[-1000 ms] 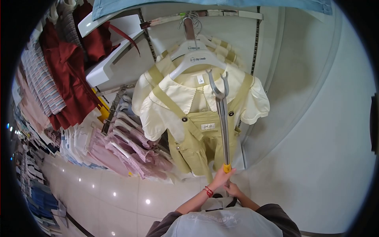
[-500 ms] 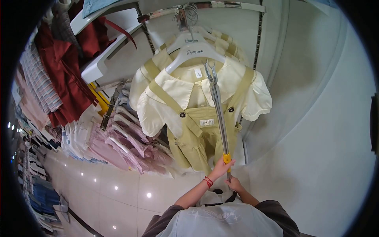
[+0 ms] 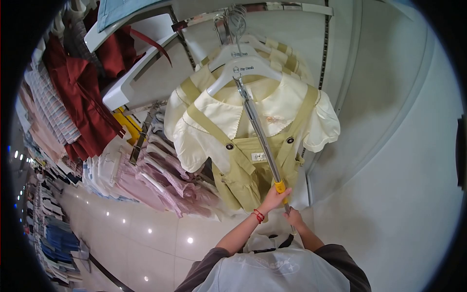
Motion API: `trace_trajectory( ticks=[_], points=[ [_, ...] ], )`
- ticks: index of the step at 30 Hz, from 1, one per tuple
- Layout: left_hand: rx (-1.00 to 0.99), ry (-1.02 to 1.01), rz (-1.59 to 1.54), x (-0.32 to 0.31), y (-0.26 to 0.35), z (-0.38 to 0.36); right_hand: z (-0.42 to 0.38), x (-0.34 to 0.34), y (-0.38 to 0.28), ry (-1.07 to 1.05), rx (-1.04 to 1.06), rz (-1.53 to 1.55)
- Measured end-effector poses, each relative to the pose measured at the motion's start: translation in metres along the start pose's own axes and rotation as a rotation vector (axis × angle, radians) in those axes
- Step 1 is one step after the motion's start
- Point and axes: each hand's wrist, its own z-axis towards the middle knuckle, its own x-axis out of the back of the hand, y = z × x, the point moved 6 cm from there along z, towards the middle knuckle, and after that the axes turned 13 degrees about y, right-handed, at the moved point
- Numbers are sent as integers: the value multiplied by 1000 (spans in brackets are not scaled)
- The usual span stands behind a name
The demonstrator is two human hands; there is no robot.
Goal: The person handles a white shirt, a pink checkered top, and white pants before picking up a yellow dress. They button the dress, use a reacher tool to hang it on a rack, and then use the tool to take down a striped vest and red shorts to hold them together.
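Note:
My left hand [image 3: 275, 198] is wrapped round the yellow grip of a metal clothes-reaching pole [image 3: 261, 134]. Lower on the same pole, my right hand [image 3: 294, 217] is closed round the shaft. The pole slants up and left, its forked tip overlapping the white hanger [image 3: 249, 66] just below the printed lettering. On that hanger is a cream blouse [image 3: 318, 127] with puffed short sleeves and a scalloped collar, under khaki overalls [image 3: 233, 187] with dark strap buttons. Similar outfits hang behind it, their hooks on the metal rail [image 3: 287, 7].
Red garments [image 3: 85, 104] and a plaid shirt [image 3: 51, 104] hang on the left beside a white shelf edge [image 3: 138, 70]. Pink clothes [image 3: 165, 182] hang low on another rail. A smooth white wall [image 3: 389, 194] stands to the right; glossy tiled floor [image 3: 151, 243] lies below left.
The pole's forked tip has swung left, from the blouse's neckline to the hanger's middle. Both hands keep hold of the pole, and the view has shifted slightly.

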Motion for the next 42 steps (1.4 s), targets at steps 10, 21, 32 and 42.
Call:
trace_trajectory(
  ticks=[10, 21, 32, 42],
  points=[
    [44, 3, 26, -1, -1, 4, 0, -14, 11, -35, -9, 27],
    [8, 16, 42, 3, 19, 15, 15, -7, -20, 28, 65, 109],
    [-39, 100, 26, 18, 41, 27, 29, -5, -40, 7, 63, 105],
    [-80, 37, 72, 17, 54, 27, 36, 1, -60, 145, 194, 190]
  ],
)
